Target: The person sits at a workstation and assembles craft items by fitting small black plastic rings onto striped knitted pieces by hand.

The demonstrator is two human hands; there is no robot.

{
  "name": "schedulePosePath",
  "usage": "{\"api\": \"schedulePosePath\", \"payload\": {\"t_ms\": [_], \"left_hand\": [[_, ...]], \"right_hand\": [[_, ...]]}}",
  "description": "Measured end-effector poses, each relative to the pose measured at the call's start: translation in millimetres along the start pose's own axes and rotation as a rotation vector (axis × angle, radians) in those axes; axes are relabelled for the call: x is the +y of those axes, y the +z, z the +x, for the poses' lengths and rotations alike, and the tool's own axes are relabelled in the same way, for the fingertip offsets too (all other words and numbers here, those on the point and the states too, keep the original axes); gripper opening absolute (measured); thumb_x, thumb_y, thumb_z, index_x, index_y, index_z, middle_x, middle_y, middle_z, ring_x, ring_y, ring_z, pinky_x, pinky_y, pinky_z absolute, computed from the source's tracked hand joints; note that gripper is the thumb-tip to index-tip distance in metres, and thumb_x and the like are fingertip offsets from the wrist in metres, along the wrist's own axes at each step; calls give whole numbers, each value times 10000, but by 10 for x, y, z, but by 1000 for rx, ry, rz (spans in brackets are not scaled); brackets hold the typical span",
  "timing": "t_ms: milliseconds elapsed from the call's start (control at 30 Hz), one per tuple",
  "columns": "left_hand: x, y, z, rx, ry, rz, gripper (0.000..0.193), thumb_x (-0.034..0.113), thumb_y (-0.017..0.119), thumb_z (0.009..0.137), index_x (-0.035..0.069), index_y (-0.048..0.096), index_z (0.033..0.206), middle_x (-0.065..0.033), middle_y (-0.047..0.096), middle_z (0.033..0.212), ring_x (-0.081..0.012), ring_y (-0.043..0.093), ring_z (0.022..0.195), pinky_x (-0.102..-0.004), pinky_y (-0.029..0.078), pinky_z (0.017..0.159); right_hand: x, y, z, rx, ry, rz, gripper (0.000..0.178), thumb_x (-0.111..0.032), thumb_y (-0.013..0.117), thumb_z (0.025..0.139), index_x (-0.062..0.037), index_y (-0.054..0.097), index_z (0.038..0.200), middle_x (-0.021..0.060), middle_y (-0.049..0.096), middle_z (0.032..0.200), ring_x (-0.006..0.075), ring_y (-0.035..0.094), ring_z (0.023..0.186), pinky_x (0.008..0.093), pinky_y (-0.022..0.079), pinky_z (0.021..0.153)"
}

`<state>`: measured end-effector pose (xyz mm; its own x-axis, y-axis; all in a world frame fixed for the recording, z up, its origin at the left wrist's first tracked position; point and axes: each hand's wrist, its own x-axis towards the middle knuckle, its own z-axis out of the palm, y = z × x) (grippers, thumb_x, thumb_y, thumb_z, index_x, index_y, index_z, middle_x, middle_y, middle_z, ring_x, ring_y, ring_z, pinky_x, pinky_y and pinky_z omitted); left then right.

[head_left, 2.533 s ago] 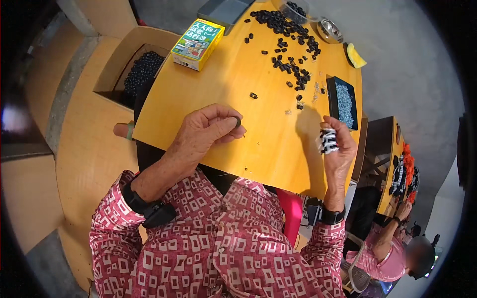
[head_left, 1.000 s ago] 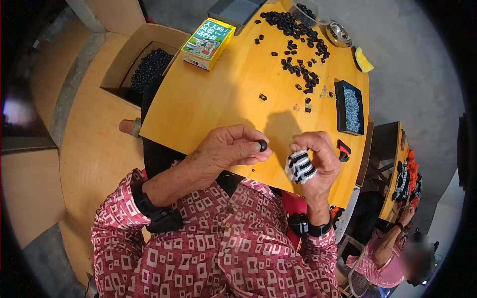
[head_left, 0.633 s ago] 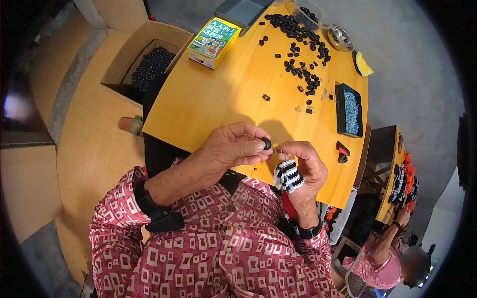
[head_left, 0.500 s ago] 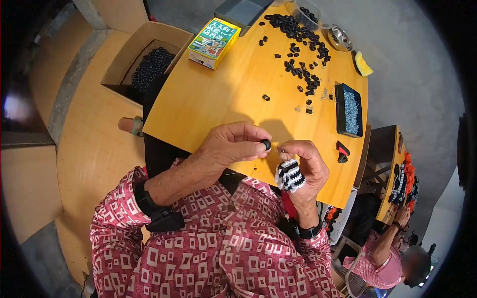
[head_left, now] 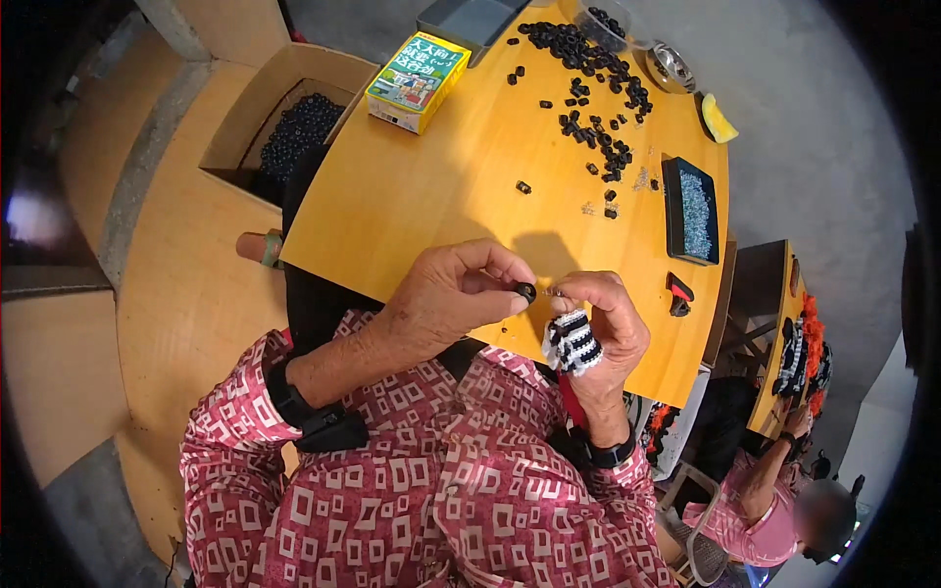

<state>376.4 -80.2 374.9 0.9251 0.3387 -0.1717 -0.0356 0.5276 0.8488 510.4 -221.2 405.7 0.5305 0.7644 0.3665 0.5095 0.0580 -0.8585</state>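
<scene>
My left hand (head_left: 441, 294) pinches a small round black plastic piece (head_left: 526, 292) between thumb and forefinger. Just to its right, my right hand (head_left: 619, 328) has its thumb and forefinger closed on a tiny metallic piece (head_left: 556, 292), too small to make out fully. A black-and-white striped knitted cover (head_left: 572, 345) sits against the fingers of the right hand, which are partly hidden by it. Both hands are over the near edge of the yellow wooden table (head_left: 441, 216), a small gap apart. Many similar black pieces (head_left: 598, 132) lie scattered farther back.
A black tray of small silvery parts (head_left: 695, 214) and a red-and-black tool (head_left: 678, 294) lie at the right. Farther back are a metal bowl (head_left: 670, 69), a yellow wedge (head_left: 718, 120) and a green-yellow box (head_left: 420, 82). A carton (head_left: 230, 127) stands left; a person (head_left: 755, 505) works at right.
The black piece has turned in my left fingers, its holed face now showing more. My right hand has barely moved and keeps its pinch.
</scene>
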Motion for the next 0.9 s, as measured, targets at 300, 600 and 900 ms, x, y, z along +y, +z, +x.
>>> {"api": "schedulePosePath", "payload": {"t_ms": [300, 600, 900], "left_hand": [[-46, -21, 27, -39, 28, -45, 231, -8, 677, 878, -17, 625, 1103, -53, 658, 1036, -115, 636, 991, -246, 514, 893], [-65, -46, 15, -43, 35, -63, 227, -11, 662, 890, -30, 634, 1114, -58, 664, 1039, -113, 639, 968, -237, 520, 867], [-66, -52, 19, -38, 37, -11, 227, 26, 676, 890, -30, 652, 1109, -44, 669, 1026, -93, 624, 951, -233, 513, 856]], "right_hand": [[-14, 26, -19, -23, -11, -2, 200, 54, 742, 773, -10, 685, 954, 103, 672, 884, 182, 645, 812, 281, 509, 715], [-24, 51, -22, -50, -114, -174, 260, 37, 761, 740, -20, 681, 981, 105, 667, 879, 192, 657, 789, 283, 515, 688], [-49, 61, -53, -115, -176, -348, 222, 26, 751, 744, -16, 676, 950, 129, 663, 885, 230, 640, 784, 300, 501, 685]]}}
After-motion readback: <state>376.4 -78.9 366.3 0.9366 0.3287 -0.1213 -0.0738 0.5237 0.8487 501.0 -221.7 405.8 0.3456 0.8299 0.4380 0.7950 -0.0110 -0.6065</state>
